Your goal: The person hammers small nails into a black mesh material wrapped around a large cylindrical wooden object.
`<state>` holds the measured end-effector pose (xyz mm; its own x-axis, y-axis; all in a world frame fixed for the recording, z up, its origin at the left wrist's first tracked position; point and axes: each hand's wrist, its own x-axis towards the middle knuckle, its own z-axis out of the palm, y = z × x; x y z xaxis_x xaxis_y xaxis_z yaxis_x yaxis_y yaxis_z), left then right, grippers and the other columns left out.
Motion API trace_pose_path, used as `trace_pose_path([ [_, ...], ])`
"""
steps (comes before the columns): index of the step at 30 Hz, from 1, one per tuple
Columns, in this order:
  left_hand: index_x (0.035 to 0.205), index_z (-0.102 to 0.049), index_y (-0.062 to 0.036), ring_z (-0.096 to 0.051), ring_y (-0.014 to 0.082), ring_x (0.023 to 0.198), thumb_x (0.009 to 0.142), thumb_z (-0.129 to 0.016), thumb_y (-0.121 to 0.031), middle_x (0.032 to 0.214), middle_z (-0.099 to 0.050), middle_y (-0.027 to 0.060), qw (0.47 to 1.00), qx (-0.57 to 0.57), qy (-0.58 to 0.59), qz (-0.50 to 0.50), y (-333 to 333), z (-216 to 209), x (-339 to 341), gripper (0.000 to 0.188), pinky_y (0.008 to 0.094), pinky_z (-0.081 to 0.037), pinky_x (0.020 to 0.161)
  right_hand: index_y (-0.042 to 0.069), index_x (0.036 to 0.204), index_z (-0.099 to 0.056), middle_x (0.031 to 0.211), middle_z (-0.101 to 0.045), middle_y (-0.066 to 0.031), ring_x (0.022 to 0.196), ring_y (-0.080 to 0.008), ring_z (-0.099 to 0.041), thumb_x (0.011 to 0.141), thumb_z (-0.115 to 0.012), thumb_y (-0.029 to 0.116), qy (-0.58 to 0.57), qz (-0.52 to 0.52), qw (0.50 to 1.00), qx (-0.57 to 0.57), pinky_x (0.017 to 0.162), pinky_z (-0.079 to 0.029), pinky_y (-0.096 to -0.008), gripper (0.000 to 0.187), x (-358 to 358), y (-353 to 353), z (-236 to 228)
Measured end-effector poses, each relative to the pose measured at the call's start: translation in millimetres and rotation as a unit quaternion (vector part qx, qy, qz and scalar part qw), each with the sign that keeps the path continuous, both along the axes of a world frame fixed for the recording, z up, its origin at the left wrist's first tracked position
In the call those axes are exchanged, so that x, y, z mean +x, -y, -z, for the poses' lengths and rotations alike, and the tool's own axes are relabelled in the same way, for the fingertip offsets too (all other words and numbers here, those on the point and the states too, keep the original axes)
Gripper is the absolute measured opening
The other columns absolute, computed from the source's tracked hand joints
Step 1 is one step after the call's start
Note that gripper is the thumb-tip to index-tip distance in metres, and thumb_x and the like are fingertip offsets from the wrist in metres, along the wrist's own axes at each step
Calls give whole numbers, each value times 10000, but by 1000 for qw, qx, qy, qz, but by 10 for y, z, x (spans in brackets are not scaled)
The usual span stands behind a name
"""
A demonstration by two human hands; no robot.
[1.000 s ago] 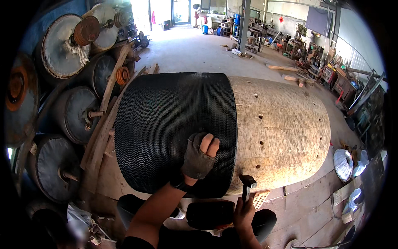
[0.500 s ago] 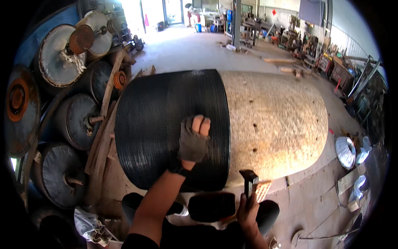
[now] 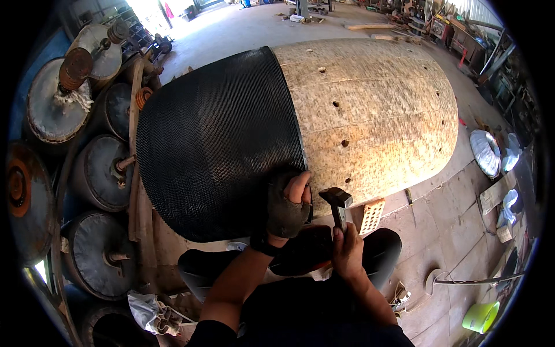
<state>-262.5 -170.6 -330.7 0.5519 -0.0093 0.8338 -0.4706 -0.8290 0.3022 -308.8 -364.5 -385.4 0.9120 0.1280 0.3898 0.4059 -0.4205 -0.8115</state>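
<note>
Head view: gloved left hand (image 3: 287, 209), curled, grip unclear, at ridged black sheath (image 3: 214, 136); right hand (image 3: 348, 253) clasps blocky metal hammer (image 3: 337, 199)

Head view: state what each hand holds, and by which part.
The right hand holds a hammer by its handle. The gloved left hand is at the right edge of the black ridged covering; whether it grips anything cannot be told.
</note>
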Motion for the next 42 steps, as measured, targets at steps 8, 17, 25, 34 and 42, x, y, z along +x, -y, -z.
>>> trace_pose_path([
  [8,1328,-573,-11,-615,234,776,779,-638,102,882,-627,85,997,-22,-74,22,27,-215,-19,564,390,-487,777,-3,1098,-527,708,-569,-199,592,-366,-573,1050,-546,135,-26,-4,1000,-3,555,-445,-432,147,129,-2,-11],
  [17,1368,-518,-24,-601,278,777,752,-688,56,910,-594,102,997,-33,-48,-56,218,-190,95,644,423,-484,762,-3,1141,-523,701,-574,-169,566,-326,-572,1072,-497,184,47,6,999,0,538,-443,-421,202,207,-93,-51],
  [25,1470,-400,37,-588,320,921,761,-699,23,984,-592,149,996,12,-31,-82,214,-58,140,769,501,-467,850,-11,1128,-533,739,-613,-287,681,-524,-604,1018,-565,146,-6,2,1000,-14,575,-454,-566,194,247,-94,-185],
  [34,1439,-497,40,-621,376,1145,850,-720,-98,1294,-618,207,988,32,-150,-4,197,437,-746,645,492,-506,988,-58,1086,-517,637,-518,-129,510,-219,-510,1056,-476,197,97,7,995,-20,489,-391,-397,259,339,-10,232],
  [42,1111,-680,-33,-672,295,958,972,-603,-202,1114,-678,152,942,191,-272,49,250,1586,-1262,233,410,-569,775,-11,1020,-539,696,-534,7,594,-58,-464,1084,-460,306,101,-29,980,168,520,-338,-220,333,169,-78,30],
])
